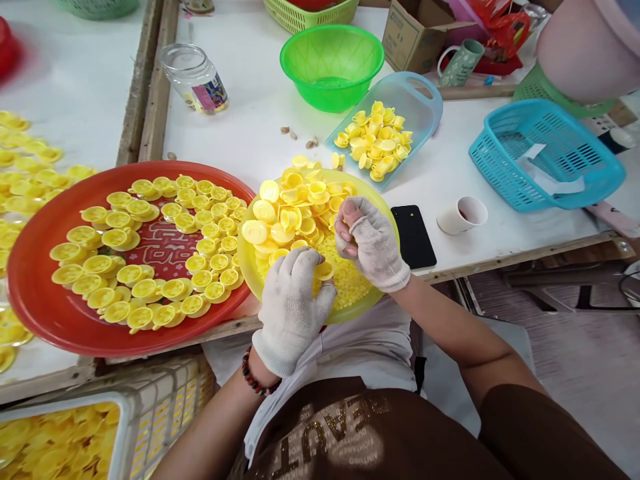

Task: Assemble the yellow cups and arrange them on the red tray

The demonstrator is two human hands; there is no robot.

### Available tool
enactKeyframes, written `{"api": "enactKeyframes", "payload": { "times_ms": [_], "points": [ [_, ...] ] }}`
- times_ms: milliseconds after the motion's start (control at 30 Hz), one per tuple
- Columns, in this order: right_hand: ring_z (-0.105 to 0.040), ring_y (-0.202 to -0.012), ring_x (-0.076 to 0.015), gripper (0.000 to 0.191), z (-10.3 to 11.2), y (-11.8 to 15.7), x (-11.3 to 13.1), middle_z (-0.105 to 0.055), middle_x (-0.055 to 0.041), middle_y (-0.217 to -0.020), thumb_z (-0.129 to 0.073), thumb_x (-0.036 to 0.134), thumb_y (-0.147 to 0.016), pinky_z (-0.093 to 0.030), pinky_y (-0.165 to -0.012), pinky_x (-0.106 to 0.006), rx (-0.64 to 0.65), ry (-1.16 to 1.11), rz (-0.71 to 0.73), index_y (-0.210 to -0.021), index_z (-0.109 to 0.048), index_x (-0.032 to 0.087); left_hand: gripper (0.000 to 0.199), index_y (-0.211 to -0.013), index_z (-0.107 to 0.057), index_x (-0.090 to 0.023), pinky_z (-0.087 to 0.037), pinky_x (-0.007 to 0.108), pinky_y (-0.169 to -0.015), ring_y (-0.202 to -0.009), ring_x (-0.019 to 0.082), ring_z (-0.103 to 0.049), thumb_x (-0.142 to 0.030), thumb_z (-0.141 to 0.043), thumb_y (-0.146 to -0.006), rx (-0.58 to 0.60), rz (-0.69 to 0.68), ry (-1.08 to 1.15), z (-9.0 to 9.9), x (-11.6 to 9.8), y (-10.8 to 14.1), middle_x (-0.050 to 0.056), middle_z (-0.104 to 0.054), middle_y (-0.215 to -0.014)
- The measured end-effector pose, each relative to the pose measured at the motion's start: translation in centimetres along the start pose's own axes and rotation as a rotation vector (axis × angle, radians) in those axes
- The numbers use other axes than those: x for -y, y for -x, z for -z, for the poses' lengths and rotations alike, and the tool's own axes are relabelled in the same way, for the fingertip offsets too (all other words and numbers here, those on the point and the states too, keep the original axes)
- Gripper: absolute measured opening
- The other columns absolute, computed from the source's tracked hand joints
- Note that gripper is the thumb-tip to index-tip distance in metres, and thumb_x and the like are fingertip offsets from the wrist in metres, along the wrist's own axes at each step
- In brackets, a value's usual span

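Observation:
My left hand (pixel 293 310), in a white glove with bare fingertips, pinches a small yellow toy cup (pixel 325 270) over the yellow basin (pixel 246 267). My right hand (pixel 373 243), gloved the same way, hovers above the basin's right side with thumb and fingers curled together. Whatever its fingertips may hold is too small to make out. Under both hands lie small yellow pellets (pixel 350 283), and a heap of yellow toy cups with saucers (pixel 295 207) fills the basin's far side. To the left, a red round tray (pixel 30 287) carries many such cups, standing upright in rows.
Behind the basin are a blue tray (pixel 423 110) with yellow cups, a green bowl (pixel 333 67) and a clear jar (pixel 195 77). A phone (pixel 413 237), a paper cup (pixel 461 215) and a blue basket (pixel 545 153) stand rightward. A crate (pixel 127 433) of yellow pieces sits lower left.

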State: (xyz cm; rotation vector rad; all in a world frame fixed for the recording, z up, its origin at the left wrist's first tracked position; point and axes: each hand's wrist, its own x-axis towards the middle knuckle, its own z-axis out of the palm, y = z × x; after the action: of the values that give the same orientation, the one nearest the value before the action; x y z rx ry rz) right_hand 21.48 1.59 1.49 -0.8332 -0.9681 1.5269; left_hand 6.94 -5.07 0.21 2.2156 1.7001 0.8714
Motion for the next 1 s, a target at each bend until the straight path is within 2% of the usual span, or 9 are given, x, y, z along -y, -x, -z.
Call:
{"api": "enactKeyframes", "payload": {
  "times_ms": [133, 233, 333, 433, 567, 667, 767, 867, 1000],
  "points": [
    [-0.036, -0.047, -0.0060, 0.029, 1.6, 0.6, 0.4, -0.044, 0.0078, -0.061, -0.070, 0.046, -0.092, -0.031, -0.044, -0.022, 0.112, 0.292, 0.042, -0.084, -0.058, 0.021, 0.021, -0.100, -0.061, -0.019, -0.054, 0.040, -0.084, -0.088, 0.025, -0.068, -0.020, -0.069, -0.081, 0.012, 0.017, -0.014, 0.4, 0.2, -0.3, 0.005, -0.072, -0.095],
    [-0.050, -0.061, -0.0088, 0.024, 2.3, 0.8, 0.7, -0.056, 0.0033, -0.069, -0.071, 0.040, -0.092, -0.044, -0.059, -0.023, 0.266, 0.506, 0.097, -0.081, -0.065, 0.019, 0.020, -0.098, -0.063, -0.018, -0.054, 0.037, -0.080, -0.084, 0.024, -0.069, -0.024, -0.073, -0.081, 0.015, 0.047, -0.007, 0.2, 0.5, -0.6, 0.005, -0.072, -0.091],
    [-0.062, -0.081, -0.0140, 0.019, 2.6, 0.8, 0.9, -0.069, -0.0017, -0.086, -0.070, 0.037, -0.091, -0.050, -0.074, -0.027, 0.389, 0.579, 0.100, -0.089, -0.073, 0.019, 0.020, -0.095, -0.065, -0.018, -0.054, 0.036, -0.078, -0.083, 0.024, -0.069, -0.026, -0.075, -0.080, 0.015, 0.052, -0.024, 0.1, 0.5, -0.7, 0.005, -0.072, -0.088],
    [-0.059, -0.071, -0.0115, 0.024, 2.9, 0.7, 1.1, -0.066, -0.0006, -0.080, -0.066, 0.041, -0.094, -0.048, -0.066, -0.025, 0.362, 0.526, 0.077, -0.099, -0.075, 0.019, 0.021, -0.097, -0.066, -0.018, -0.055, 0.037, -0.080, -0.082, 0.024, -0.070, -0.027, -0.075, -0.081, 0.027, 0.053, -0.021, 0.3, 0.6, -0.8, 0.005, -0.072, -0.088],
    [-0.038, -0.049, -0.0064, 0.035, 2.9, 0.8, 1.1, -0.047, 0.0058, -0.062, -0.060, 0.053, -0.098, -0.033, -0.046, -0.021, 0.261, 0.359, 0.003, -0.092, -0.066, 0.019, 0.022, -0.103, -0.066, -0.017, -0.055, 0.038, -0.086, -0.090, 0.024, -0.070, -0.022, -0.072, -0.083, 0.024, 0.009, 0.010, 0.4, 0.6, -0.8, 0.006, -0.073, -0.096],
    [-0.036, -0.048, -0.0064, 0.038, 2.6, 0.9, 1.1, -0.045, 0.0060, -0.062, -0.060, 0.056, -0.097, -0.030, -0.044, -0.021, 0.235, 0.333, -0.026, -0.085, -0.059, 0.020, 0.022, -0.107, -0.066, -0.018, -0.055, 0.040, -0.089, -0.096, 0.025, -0.068, -0.021, -0.069, -0.085, 0.002, -0.023, 0.039, 0.3, 0.3, -0.8, 0.006, -0.073, -0.102],
    [-0.039, -0.052, -0.0080, 0.034, 2.5, 1.1, 1.0, -0.047, 0.0047, -0.065, -0.056, 0.052, -0.101, -0.032, -0.048, -0.023, 0.242, 0.464, 0.028, -0.086, -0.058, 0.021, 0.021, -0.109, -0.066, -0.019, -0.056, 0.039, -0.090, -0.098, 0.024, -0.068, -0.024, -0.065, -0.089, -0.040, -0.028, 0.069, 1.1, 0.3, -0.8, 0.006, -0.072, -0.104],
    [-0.044, -0.060, -0.0112, 0.028, 3.0, 1.0, 1.1, -0.051, 0.0023, -0.069, -0.057, 0.045, -0.101, -0.037, -0.055, -0.026, 0.222, 0.709, 0.148, -0.086, -0.060, 0.022, 0.021, -0.110, -0.066, -0.018, -0.055, 0.040, -0.096, -0.106, 0.024, -0.067, -0.025, -0.063, -0.090, -0.134, 0.020, 0.038, 3.5, 2.1, -0.9, 0.009, -0.070, -0.114],
    [-0.049, -0.066, -0.0147, 0.025, 3.9, 0.7, 0.9, -0.055, 0.0000, -0.071, -0.059, 0.040, -0.100, -0.040, -0.061, -0.029, 0.221, 0.937, 0.271, -0.083, -0.061, 0.022, 0.024, -0.110, -0.067, -0.019, -0.054, 0.042, -0.095, -0.107, 0.027, -0.065, -0.024, -0.062, -0.087, -0.203, 0.223, -0.215, 8.0, 8.2, -1.1, 0.010, -0.069, -0.115]
  ]
}}
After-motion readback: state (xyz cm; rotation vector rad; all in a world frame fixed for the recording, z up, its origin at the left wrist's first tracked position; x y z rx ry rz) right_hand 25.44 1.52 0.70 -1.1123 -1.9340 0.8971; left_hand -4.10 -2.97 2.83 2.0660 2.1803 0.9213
